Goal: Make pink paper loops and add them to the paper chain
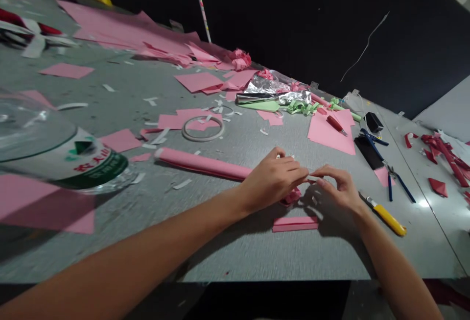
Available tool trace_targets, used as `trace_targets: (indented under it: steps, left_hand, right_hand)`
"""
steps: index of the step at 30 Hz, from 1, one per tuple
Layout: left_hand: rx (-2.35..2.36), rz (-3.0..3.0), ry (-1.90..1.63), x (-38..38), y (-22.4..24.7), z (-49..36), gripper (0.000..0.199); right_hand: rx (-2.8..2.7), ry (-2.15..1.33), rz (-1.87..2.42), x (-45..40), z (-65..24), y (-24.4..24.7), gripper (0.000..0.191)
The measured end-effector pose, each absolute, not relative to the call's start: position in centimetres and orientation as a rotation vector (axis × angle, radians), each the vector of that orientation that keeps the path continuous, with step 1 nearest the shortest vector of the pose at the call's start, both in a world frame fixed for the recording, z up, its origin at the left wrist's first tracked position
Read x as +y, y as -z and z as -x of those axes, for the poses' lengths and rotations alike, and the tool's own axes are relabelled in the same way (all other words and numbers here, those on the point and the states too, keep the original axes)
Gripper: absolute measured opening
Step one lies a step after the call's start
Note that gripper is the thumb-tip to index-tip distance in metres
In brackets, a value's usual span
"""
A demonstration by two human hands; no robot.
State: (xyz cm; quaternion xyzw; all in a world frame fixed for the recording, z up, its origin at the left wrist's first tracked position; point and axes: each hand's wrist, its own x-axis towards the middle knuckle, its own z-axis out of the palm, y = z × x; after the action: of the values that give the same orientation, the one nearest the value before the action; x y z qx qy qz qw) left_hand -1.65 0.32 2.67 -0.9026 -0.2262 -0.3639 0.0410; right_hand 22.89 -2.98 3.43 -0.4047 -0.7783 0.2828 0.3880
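Note:
A small white strip [314,178] stretches between my two hands, pinched at both ends. My left hand [273,178] is closed on its left end, with the wrist over a long pink paper roll [205,163]. From the right, the thumb and fingers of my right hand [340,187] close on the other end. Crumpled or folded pink paper [293,196] shows under my left fingers; whether it joins the roll is hidden. Nearer the table's front edge lies a folded pink paper strip [295,224], touched by neither hand.
On the left stands a large clear plastic bottle [99,158]. A ring of tape [203,129], pink sheets [198,81] and white scraps lie farther back. To the right are a yellow utility knife [389,219], blue-handled pliers [400,183] and a red-handled tool [336,125].

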Motion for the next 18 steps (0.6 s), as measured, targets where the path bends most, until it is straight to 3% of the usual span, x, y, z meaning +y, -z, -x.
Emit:
trace_targets:
  steps: [18]
  left_hand:
    - [-0.559,2.630,0.885,0.0,-2.1,1.0,0.018]
  right_hand:
    - [-2.069,-0.780,1.156,-3.5,-21.6,-3.3,0.027]
